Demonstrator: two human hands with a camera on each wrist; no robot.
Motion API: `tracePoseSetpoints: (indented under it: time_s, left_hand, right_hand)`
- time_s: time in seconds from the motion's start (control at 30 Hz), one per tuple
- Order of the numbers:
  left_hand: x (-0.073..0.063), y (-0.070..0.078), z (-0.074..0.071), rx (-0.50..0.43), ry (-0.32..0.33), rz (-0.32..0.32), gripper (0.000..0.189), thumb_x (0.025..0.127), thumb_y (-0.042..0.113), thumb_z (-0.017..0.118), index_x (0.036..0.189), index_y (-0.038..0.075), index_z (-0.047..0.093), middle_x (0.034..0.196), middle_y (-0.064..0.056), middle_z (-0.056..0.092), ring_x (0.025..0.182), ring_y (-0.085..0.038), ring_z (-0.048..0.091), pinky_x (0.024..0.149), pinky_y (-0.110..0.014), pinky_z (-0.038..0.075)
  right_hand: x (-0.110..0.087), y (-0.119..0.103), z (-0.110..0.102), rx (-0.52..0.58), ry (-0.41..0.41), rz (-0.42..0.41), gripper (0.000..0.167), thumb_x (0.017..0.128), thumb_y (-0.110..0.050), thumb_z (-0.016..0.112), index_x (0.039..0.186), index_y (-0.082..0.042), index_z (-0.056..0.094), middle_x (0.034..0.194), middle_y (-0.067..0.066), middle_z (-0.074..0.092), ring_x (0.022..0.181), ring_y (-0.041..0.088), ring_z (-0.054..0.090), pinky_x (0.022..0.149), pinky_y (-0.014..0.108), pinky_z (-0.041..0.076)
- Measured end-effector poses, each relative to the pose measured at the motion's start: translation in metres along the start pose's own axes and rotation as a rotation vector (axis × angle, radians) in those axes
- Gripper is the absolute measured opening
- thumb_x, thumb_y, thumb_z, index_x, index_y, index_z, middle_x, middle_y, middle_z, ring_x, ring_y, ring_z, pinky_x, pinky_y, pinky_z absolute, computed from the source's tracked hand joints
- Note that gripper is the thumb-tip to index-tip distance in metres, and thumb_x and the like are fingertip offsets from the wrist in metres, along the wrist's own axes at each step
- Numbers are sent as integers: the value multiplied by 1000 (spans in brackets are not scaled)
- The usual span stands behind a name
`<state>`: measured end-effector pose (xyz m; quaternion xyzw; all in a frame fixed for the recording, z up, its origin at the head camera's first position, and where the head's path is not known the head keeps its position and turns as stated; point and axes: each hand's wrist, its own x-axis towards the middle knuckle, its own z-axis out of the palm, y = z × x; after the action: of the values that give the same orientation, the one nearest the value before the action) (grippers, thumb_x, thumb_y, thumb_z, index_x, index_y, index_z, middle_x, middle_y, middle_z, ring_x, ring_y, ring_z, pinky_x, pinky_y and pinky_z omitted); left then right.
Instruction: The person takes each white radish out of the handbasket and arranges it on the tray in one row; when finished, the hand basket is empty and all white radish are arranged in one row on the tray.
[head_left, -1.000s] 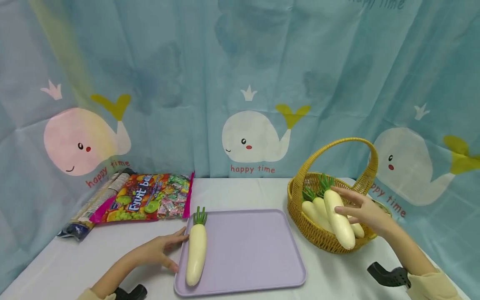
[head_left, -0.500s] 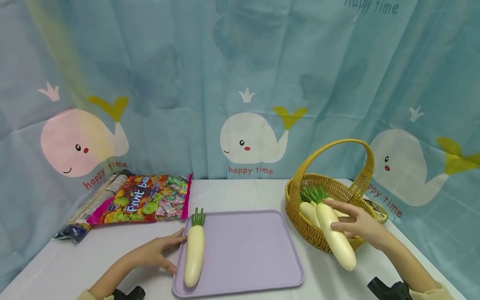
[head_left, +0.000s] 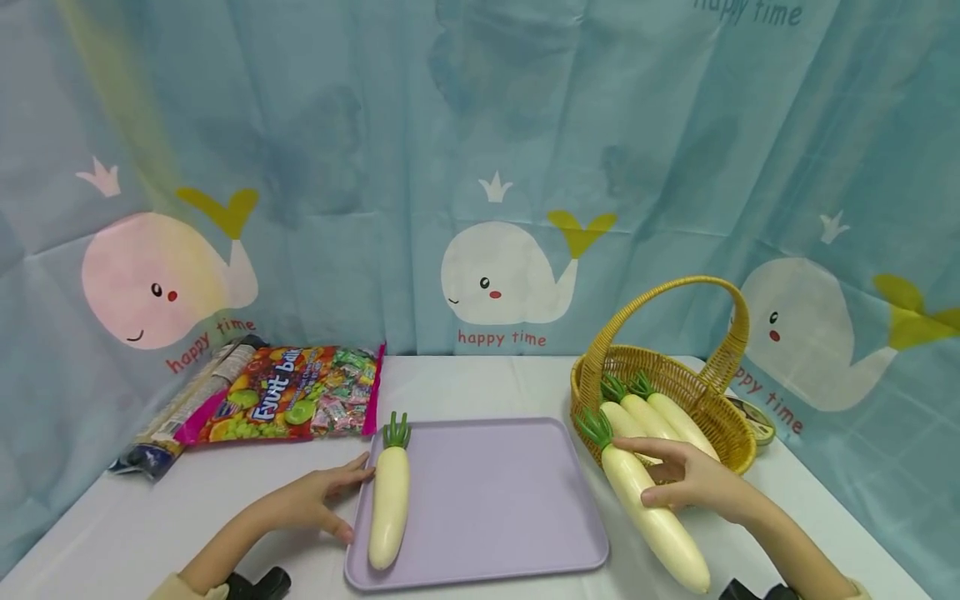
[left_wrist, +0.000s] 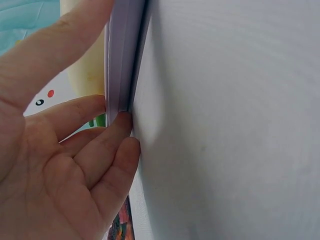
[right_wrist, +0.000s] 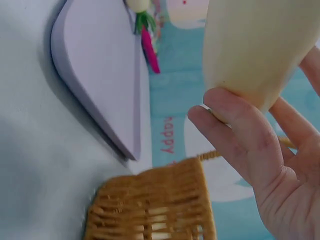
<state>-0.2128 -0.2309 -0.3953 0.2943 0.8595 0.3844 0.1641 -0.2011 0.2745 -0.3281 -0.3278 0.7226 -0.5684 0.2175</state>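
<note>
In the head view my right hand (head_left: pixel 693 483) grips a white radish (head_left: pixel 660 529) with green stems, held in front of the basket and right of the tray. The right wrist view shows fingers wrapped about the pale radish (right_wrist: pixel 255 50). A second white radish (head_left: pixel 390 508) lies along the left side of the lilac tray (head_left: pixel 495 500), stems pointing away. My left hand (head_left: pixel 318 504) rests at the tray's left edge with its fingers extended; in the left wrist view its fingertips (left_wrist: pixel 122 122) touch the tray rim (left_wrist: pixel 120 60).
A yellow wicker basket (head_left: pixel 738 442) with a tall handle holds several radishes (head_left: pixel 678 421). Behind it sits a round patterned thing (head_left: pixel 753 421). A candy bag (head_left: pixel 292 396) and a long packet (head_left: pixel 187 408) lie at the back left. A whale-print curtain (head_left: pixel 405 167) hangs behind the table.
My right hand has lifted the radish out of the basket and brought it toward me and slightly left. The left hand has stayed at the tray's edge.
</note>
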Motion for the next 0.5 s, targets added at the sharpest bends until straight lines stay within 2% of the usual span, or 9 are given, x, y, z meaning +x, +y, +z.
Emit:
tracePoseSetpoints:
  time_s: [0.1, 0.2, 0.3, 0.4, 0.5]
  left_hand:
    - [1, 0, 0, -16, -8, -10, 79, 70, 20, 75, 131, -10, 35, 134, -40, 15, 117, -53, 27, 91, -55, 33]
    - [1, -2, 0, -25, -12, -8, 79, 70, 20, 75, 131, -10, 35, 134, -40, 15, 117, -53, 26, 91, -54, 33]
    - [0, -3, -1, -19, -10, 0, 79, 70, 20, 75, 131, -11, 35, 133, -40, 15, 117, -53, 26, 91, -55, 33]
    - [0, -3, -2, -12, -9, 8, 79, 70, 20, 75, 130, -11, 35, 133, -41, 15, 117, -53, 26, 90, -55, 33]
    - [1, -3, -1, -19, -14, 12, 79, 71, 20, 75, 131, -11, 35, 133, -41, 14, 117, -53, 26, 91, -55, 32]
  right_hand:
    - [9, 1, 5, 4, 6, -1, 56, 85, 4, 54, 137, -1, 32, 138, 9, 35, 90, 18, 57, 59, 25, 50]
    - [22, 1, 12, -46, 50, 15, 58, 84, 1, 58, 137, -2, 34, 140, 19, 29, 86, 16, 57, 55, 23, 49]
    - [35, 0, 19, -153, 126, 45, 59, 82, -7, 64, 136, -7, 39, 138, 20, 31, 80, 15, 56, 54, 27, 50]
    - [48, 0, 27, -232, 193, 74, 61, 79, -15, 69, 134, -12, 43, 135, 15, 37, 76, 14, 54, 55, 30, 51]
    - [62, 2, 33, -205, 196, 67, 62, 79, -16, 69, 134, -12, 42, 125, 16, 47, 77, 16, 55, 56, 31, 50]
